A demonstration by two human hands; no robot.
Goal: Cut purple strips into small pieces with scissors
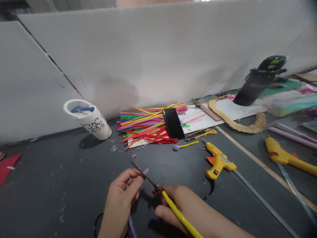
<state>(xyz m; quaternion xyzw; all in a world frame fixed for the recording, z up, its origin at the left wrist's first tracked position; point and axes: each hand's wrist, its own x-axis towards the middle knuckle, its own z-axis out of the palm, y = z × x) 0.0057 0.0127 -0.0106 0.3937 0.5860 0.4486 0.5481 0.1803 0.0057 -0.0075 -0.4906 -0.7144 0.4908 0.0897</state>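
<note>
Between thumb and fingers of my left hand [122, 193], closed in a pinch, is a narrow purple strip [146, 171]. One end pokes out by the scissor blades and a length hangs below the palm. My right hand [190, 203] is closed on scissors [175, 212] with yellow handles. Their dark blades point up and left, lying across the strip beside my left fingertips; whether they touch it I cannot tell. A small red thing [155, 192] shows under the scissors' pivot. Small purple scraps [134, 156] lie on the dark table beyond, near a purple flower-like piece [175, 148] on a yellow-green stem.
Behind my hands lie colourful strips [146, 124] with a black phone [173, 123] on them. A white cup [96, 124] stands left. Yellow glue guns [218, 162] [284, 153], a curved cardboard piece [235, 124] and a black bottle [255, 82] are right. A white partition [153, 56] rises behind.
</note>
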